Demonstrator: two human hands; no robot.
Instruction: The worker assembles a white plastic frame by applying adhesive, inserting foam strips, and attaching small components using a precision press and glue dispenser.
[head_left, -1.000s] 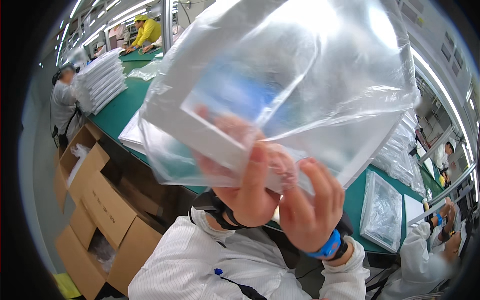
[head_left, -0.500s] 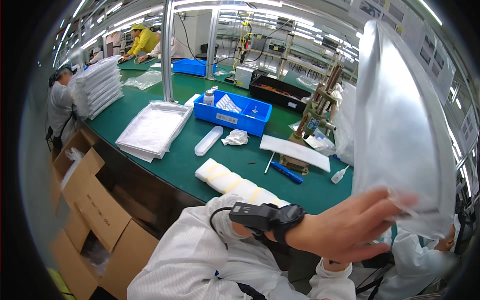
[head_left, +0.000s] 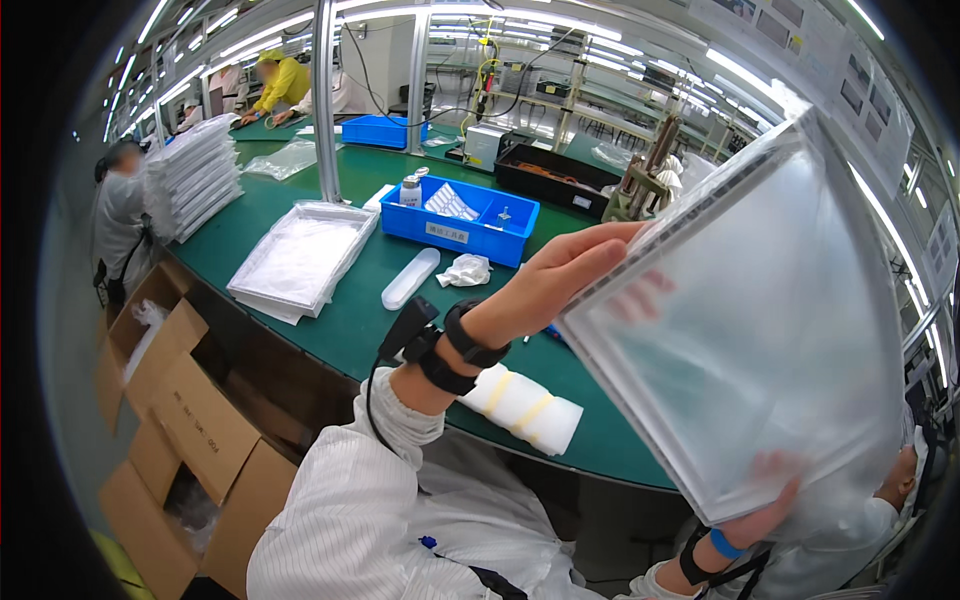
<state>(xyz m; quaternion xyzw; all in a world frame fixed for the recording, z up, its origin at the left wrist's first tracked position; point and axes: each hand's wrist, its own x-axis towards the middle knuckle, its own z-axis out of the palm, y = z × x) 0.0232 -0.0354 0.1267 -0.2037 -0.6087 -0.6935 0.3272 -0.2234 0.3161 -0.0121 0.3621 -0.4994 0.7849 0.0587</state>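
Note:
A flat rectangular panel in a clear plastic bag is held up and tilted at the right. My left hand grips its left edge, and blurred fingertips show through the film. At the lower corner my right hand is closed on the panel too, partly hidden by it. Below my left forearm a white foam bundle with yellow tape lies at the bench's front edge. Left of my left hand are a clear oblong plastic case and a crumpled white wipe.
A blue divided bin stands on the green bench. To its left lies a bagged white tray, with a stack of bagged trays farther left. Open cardboard boxes stand at lower left. A co-worker sits close at right.
The bagged panel has turned and tilted, its broad face now toward me. My left hand has moved left and up to its left edge. My right hand has come into view at its lower corner.

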